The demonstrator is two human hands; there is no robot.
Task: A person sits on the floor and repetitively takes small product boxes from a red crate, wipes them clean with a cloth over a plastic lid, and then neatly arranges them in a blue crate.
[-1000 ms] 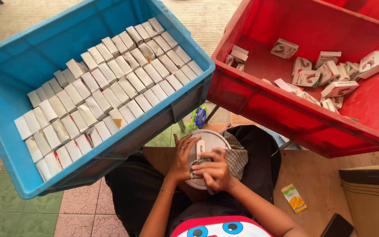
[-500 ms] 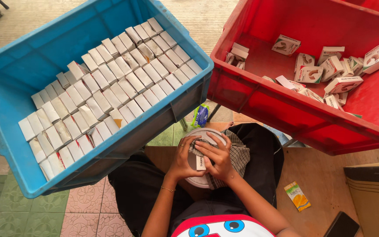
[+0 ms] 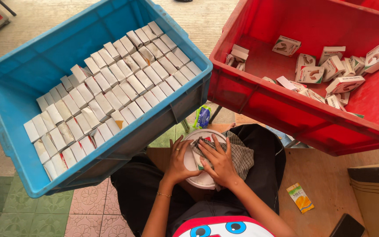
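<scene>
White and round, a plate-like disc (image 3: 198, 179) rests on the lap of a seated person, a checked grey cloth (image 3: 242, 154) draped over its right half. The right hand (image 3: 219, 161) lies flat on disc and cloth, fingers spread and pressing on a small carton (image 3: 200, 164) that is mostly hidden beneath them. The left hand (image 3: 179, 161) cups the disc's left rim, fingers curled against the edge, a ring and a thin bracelet showing.

Half a second earlier the right hand sat higher on the disc with its fingers bunched; now it has slid down and flattened, while the left hand keeps its place at the rim.

A blue crate (image 3: 18, 87) tilts toward the lap on the left, its low corner just above the left hand, packed with upright white cartons (image 3: 110, 92) in tight rows. A red crate (image 3: 259, 101) leans in from the right, holding loose printed cartons (image 3: 330, 70) scattered over its floor. The two crate corners nearly meet above the disc, leaving only a narrow gap where a small blue packet (image 3: 202, 117) shows.

Brown boards lie under the right knee, with a yellow-green sachet (image 3: 300, 197) on them; pink and green floor tiles (image 3: 88, 206) spread to the left.
</scene>
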